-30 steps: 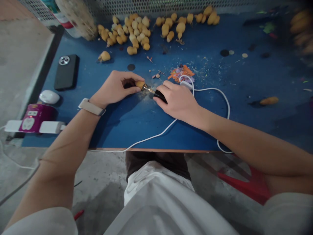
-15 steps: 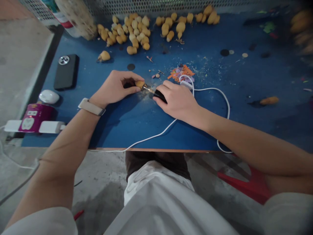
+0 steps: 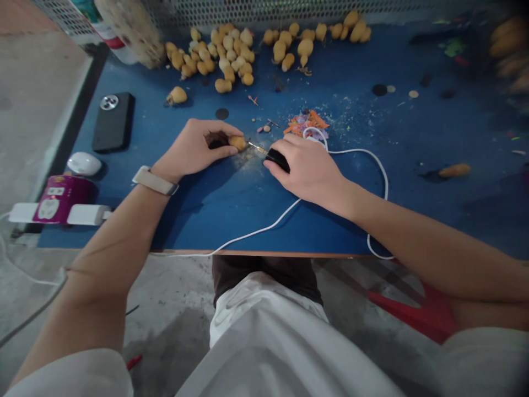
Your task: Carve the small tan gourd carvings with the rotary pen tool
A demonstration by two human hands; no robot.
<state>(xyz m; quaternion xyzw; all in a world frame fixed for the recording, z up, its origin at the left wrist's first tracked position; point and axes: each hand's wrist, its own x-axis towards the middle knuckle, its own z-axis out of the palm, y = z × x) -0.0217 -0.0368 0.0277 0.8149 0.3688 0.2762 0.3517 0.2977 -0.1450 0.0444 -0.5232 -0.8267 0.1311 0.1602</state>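
Note:
My left hand [image 3: 194,146] grips a small yellow-orange dried gourd [image 3: 237,143] between fingers and thumb, and my right hand [image 3: 308,171] holds a black-handled electric engraving pen [image 3: 278,160]. The pen's thin metal tip points at the gourd's end, and I cannot tell if they touch. A white cable [image 3: 256,231] runs from the pen across the blue worktable [image 3: 198,218]. Pale dust lies on the table beneath my hands.
Many small gourds [image 3: 223,55] lie heaped at the far edge beside a metal mesh. Orange and purple scraps [image 3: 308,124] lie close ahead. To the left are a black phone [image 3: 112,121], a white oval object [image 3: 84,164] and a purple power socket [image 3: 61,201].
My right hand and the pen have shifted slightly right, drawing the pen's grip a little away from the gourd. My left hand and the gourd have barely moved.

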